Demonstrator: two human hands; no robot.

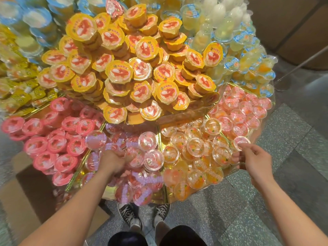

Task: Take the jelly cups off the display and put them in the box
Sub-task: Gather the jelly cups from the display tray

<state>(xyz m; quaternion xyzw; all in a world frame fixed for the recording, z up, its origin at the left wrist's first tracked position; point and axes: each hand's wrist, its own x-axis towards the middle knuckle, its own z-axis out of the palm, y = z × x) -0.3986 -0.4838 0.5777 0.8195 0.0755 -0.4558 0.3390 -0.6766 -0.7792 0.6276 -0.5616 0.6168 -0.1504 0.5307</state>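
- Our left hand (113, 158) reaches down into the front compartment of red-fruit jelly cups (140, 176). Its fingers curl in among them, but blur and the back of the hand hide the tips, so we cannot tell whether they hold one.
- Our right hand (253, 157) works at the outer edge of the orange-fruit cups (195, 146). Thumb and forefinger pinch the rim of one clear cup (240, 140), and the other fingers are loosely curled.
- The display (110, 190) is heaped on every tier. The box (14, 201), brown cardboard, stands on the floor to our left, just beside the display's lower edge.
- We judge each cup light, with thin plastic walls that give under a squeeze, a stiffer rim and a smooth, slippery film lid.
- We would take hold across the rim flange, or with fingertips under it, rather than pressing on the lid.
- The cups lie loose against each other, so pulling one out may set its neighbours sliding.
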